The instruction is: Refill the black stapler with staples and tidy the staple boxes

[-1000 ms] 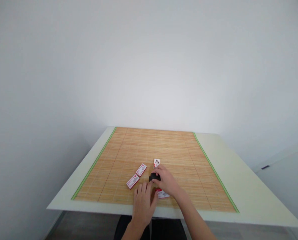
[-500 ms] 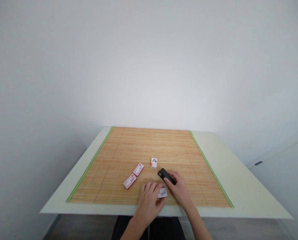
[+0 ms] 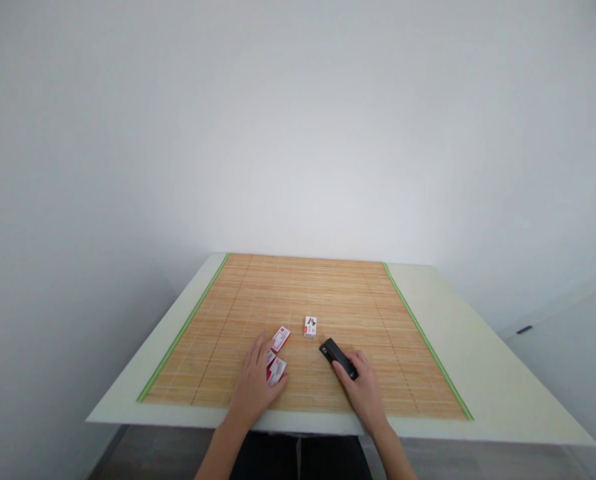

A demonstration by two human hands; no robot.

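Note:
My left hand (image 3: 253,387) is curved around a small red-and-white box (image 3: 277,371), its thumb along the near side. That box lies against a second red-and-white box (image 3: 271,358), which is mostly hidden by my fingers. Just beyond, a third red-and-white box (image 3: 281,339) lies slantwise, close to my fingertips. My right hand (image 3: 365,390) is closed around the near end of a black stapler (image 3: 338,357), thumb on one side and fingers on the other. The stapler lies slantwise on the mat, its far end pointing up and left.
A small white box with a dark picture (image 3: 311,326) sits beyond the stapler. Everything rests on a bamboo mat (image 3: 308,287) with green edges, spread over a white table (image 3: 478,373). A pale wall (image 3: 298,133) rises behind the table's far edge.
My left hand has moved left with its box, from beside the stapler to the other red-and-white boxes. My right hand stays at the stapler, with its fingers wrapped further round it.

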